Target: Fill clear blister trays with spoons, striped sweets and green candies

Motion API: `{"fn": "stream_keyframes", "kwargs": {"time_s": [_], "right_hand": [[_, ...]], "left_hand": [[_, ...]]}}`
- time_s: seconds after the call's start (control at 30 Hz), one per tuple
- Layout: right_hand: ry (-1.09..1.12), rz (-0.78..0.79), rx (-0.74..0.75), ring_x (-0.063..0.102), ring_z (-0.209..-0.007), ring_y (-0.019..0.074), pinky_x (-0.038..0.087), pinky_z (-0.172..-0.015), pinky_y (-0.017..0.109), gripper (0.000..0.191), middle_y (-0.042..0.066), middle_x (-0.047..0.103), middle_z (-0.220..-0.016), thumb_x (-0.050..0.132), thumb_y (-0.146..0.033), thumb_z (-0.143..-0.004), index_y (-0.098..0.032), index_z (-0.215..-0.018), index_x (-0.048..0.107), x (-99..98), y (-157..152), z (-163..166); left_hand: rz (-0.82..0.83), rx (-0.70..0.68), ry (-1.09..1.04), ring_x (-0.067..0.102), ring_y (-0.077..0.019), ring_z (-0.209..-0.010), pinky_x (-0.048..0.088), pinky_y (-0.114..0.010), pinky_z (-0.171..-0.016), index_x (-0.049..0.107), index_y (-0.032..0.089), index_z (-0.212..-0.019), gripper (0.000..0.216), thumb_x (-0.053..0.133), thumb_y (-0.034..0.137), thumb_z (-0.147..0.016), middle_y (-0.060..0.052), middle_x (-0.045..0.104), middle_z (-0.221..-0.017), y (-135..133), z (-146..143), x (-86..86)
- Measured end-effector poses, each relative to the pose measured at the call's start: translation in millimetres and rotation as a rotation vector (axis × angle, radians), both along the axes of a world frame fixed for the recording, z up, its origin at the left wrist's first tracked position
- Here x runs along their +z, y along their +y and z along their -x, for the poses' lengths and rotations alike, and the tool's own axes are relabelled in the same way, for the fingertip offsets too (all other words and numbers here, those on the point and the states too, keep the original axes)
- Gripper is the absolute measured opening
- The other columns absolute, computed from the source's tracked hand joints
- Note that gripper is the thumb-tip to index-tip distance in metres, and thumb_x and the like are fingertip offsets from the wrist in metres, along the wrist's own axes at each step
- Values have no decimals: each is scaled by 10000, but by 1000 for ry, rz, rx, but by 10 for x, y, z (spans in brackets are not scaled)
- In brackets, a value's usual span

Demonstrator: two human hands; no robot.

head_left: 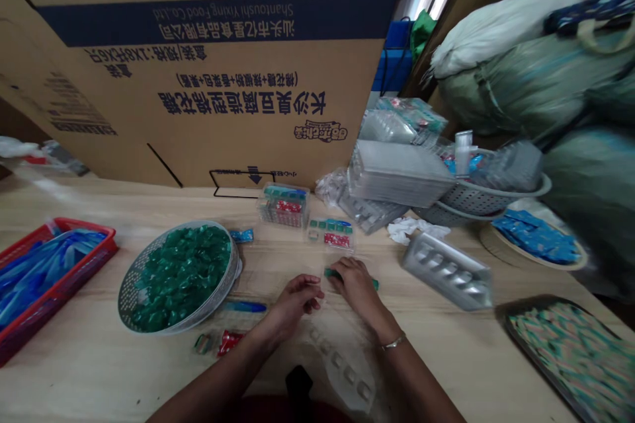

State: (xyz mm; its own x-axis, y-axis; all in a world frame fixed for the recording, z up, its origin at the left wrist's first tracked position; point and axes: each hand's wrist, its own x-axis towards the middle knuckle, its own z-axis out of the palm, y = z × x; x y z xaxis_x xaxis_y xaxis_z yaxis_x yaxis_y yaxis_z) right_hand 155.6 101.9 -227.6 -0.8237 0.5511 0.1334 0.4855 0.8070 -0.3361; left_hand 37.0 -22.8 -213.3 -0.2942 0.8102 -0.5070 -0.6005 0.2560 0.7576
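Note:
My right hand [353,283], with a bracelet at the wrist, is closed down over green wrapped candy [331,273], which shows on either side of it. Beside it, my left hand [297,304] has its fingers curled inward; whatever they pinch is too blurred to see. A clear plastic tray with moulded hollows [342,363] lies below the hands. To the left stands a round grey basket [129,291] heaped with green wrapped candies [191,274]. Between basket and left hand lie a blue stick-like piece [245,307] and a red wrapped piece [229,342].
Filled clear packs [284,205] stand against a big cardboard box [223,132]. A red basket [112,238] of blue pieces is far left. At right are stacked trays [401,172], a silvery moulded tray [446,271], a bowl of blue packets [536,238] and a dark tray of striped pieces [570,350].

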Motion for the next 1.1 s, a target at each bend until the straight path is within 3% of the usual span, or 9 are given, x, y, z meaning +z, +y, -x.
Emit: {"fn": "stream_keyframes", "kwargs": {"time_s": [0.17, 0.3, 0.47, 0.63, 0.73, 0.87, 1.1], "right_hand": [[8, 31, -11, 569, -900, 221, 399, -818, 344, 121, 63, 638, -903, 593, -155, -813, -202, -899, 664, -61, 27, -31], [120, 68, -34, 536, -994, 259, 401, -860, 386, 252, 111, 608, -1052, 589, -175, -806, -174, -1054, 632, 52, -101, -104], [467, 528, 10, 571, -772, 179, 458, -707, 305, 199, 44, 619, -903, 541, -184, -817, -223, -987, 637, 275, -520, -69], [615, 696, -85, 547, -694, 147, 449, -660, 266, 173, 14, 617, -810, 562, -147, -730, -202, -875, 636, 288, -683, -38], [735, 835, -192, 555, -683, 151, 460, -641, 260, 129, 5, 611, -726, 631, -239, -720, -193, -840, 634, 255, -663, -83], [814, 1021, -221, 600, -697, 166, 493, -636, 275, 214, 24, 660, -745, 711, -360, -686, -195, -804, 643, 256, -676, -126], [743, 976, -198, 624, -680, 174, 502, -636, 290, 238, 43, 694, -745, 720, -400, -688, -181, -777, 697, 297, -709, -143]], "left_hand": [[-34, 12, -255, 608, -126, -623, 413, -233, -613, 623, 141, -873, 336, 734, 378, -663, -44, 675, -730, -36, 86, 84], [-83, 60, -426, 644, -166, -779, 449, -257, -706, 612, 143, -942, 352, 605, 461, -791, -80, 681, -854, -63, 143, 186], [-211, 42, -463, 623, -174, -851, 443, -259, -742, 622, 149, -1002, 413, 640, 484, -761, -73, 668, -906, -94, 66, 258], [-237, 0, -275, 596, -192, -935, 414, -286, -840, 649, 170, -1022, 436, 748, 405, -669, -63, 670, -966, -140, -58, 298], [-209, 44, 5, 592, -167, -836, 420, -274, -794, 689, 174, -884, 346, 817, 266, -575, -35, 681, -871, -182, -72, 288], [-196, 29, 184, 575, -140, -687, 445, -273, -723, 694, 156, -705, 239, 823, 285, -550, -17, 669, -703, -209, -56, 264], [-191, 34, 453, 556, -132, -603, 431, -243, -611, 685, 162, -649, 152, 785, 249, -575, -14, 652, -626, -221, -61, 250]]}}
